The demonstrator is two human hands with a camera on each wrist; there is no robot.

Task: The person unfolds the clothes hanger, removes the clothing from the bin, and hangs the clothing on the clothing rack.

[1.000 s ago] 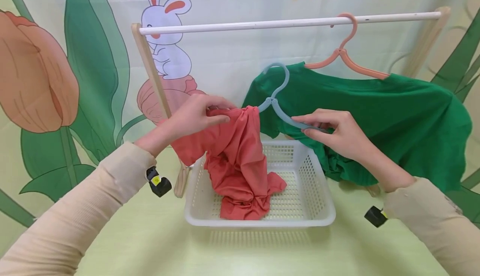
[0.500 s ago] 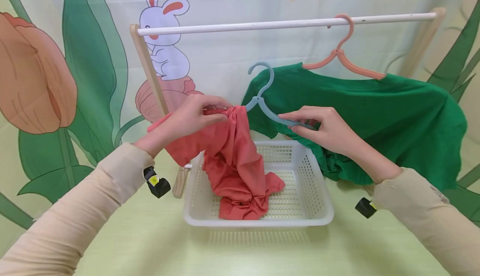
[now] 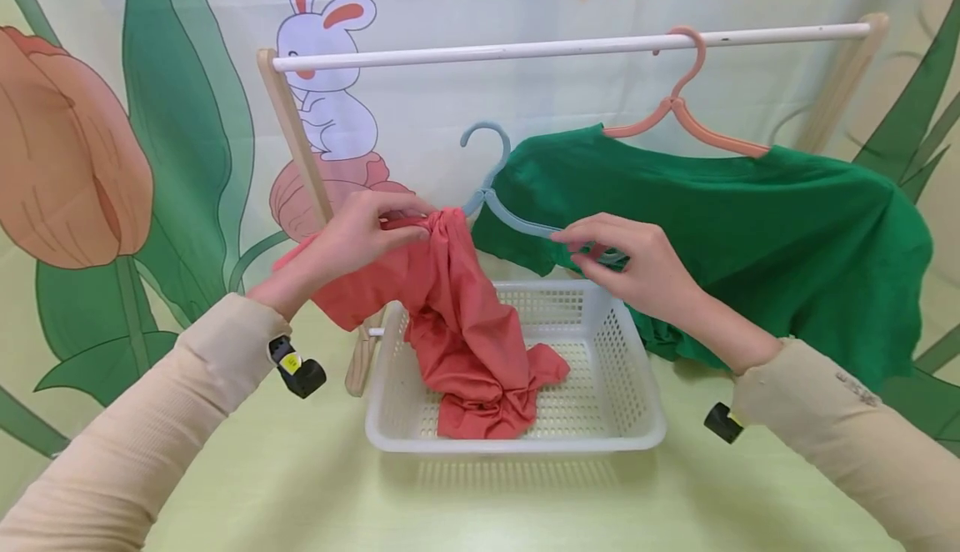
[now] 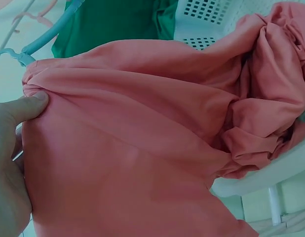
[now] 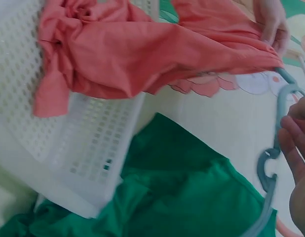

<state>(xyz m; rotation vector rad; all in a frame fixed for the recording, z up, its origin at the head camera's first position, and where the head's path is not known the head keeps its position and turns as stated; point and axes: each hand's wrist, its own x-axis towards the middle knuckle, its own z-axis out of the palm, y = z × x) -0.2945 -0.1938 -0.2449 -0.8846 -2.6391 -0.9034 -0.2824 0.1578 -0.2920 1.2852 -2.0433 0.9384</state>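
Note:
My left hand [image 3: 371, 223] grips the upper edge of a coral-red shirt [image 3: 491, 318], its thumb [image 4: 31, 106] lying over the bunched cloth in the left wrist view. One arm of a light blue hanger [image 3: 517, 220] runs into the shirt there, and the cloth hides that arm's end. On the other side, my right hand [image 3: 633, 260] pinches the hanger's bare arm between thumb and fingers. The hanger's hook points up and hangs on nothing. Below, the rest of the shirt lies crumpled in a white perforated basket [image 3: 517, 445].
Behind the basket stands a rack with a white rail [image 3: 480, 52] and wooden posts. From its right part hangs a green shirt [image 3: 750, 227] on an orange hanger [image 3: 716, 137], just behind my right hand. A printed cloth [image 3: 442, 2] backs the rack.
My right hand and the blue hanger have moved left, the hook swinging away from the green shirt. My left hand has drifted slightly left with the red shirt's edge.

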